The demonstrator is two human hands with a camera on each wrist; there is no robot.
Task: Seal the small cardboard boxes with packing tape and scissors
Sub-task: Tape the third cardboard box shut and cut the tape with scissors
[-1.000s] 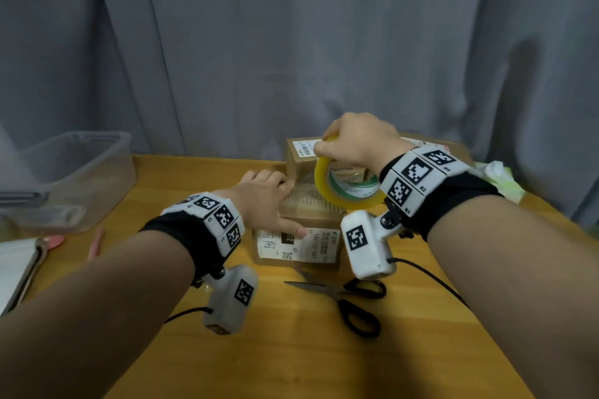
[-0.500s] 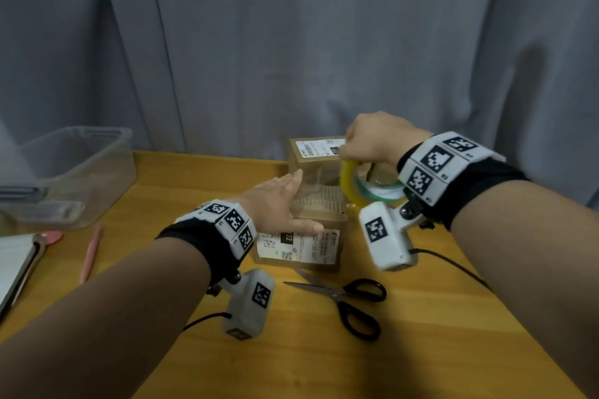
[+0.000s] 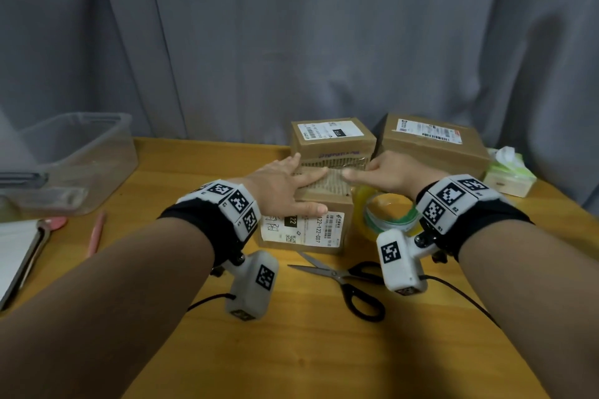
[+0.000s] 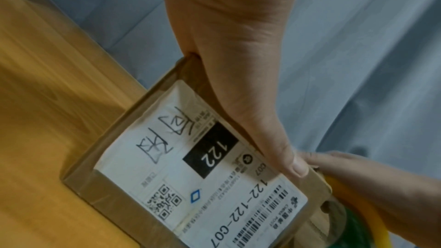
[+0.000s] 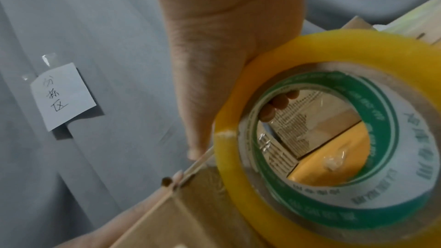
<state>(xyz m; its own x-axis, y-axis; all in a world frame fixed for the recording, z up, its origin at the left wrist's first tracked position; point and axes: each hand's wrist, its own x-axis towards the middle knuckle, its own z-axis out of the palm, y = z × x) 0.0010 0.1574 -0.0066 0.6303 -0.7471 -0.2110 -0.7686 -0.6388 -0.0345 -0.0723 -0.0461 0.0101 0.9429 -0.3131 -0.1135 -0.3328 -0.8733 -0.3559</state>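
Observation:
A small cardboard box (image 3: 327, 193) with a white label (image 4: 203, 176) stands at the table's middle. My left hand (image 3: 288, 183) lies flat on its top, fingers straight and thumb (image 4: 293, 165) along the front upper edge. My right hand (image 3: 385, 175) is at the box's right side. Its thumb (image 5: 198, 139) presses the top while its fingers curl through the core of the yellow tape roll (image 3: 385, 214), which hangs beside the box. Clear tape runs from the roll (image 5: 229, 157) onto the box top. Black-handled scissors (image 3: 350, 282) lie on the table in front of the box.
Two more cardboard boxes (image 3: 334, 139) (image 3: 434, 142) stand behind. A tissue pack (image 3: 509, 172) sits at the far right, a clear plastic tub (image 3: 74, 159) at the left. A pink pen (image 3: 97, 233) and a notebook (image 3: 16, 246) lie near the left edge.
My right hand brought the tape roll down from above the box to its right side and set its thumb on the top. My left hand flattened on the box top.

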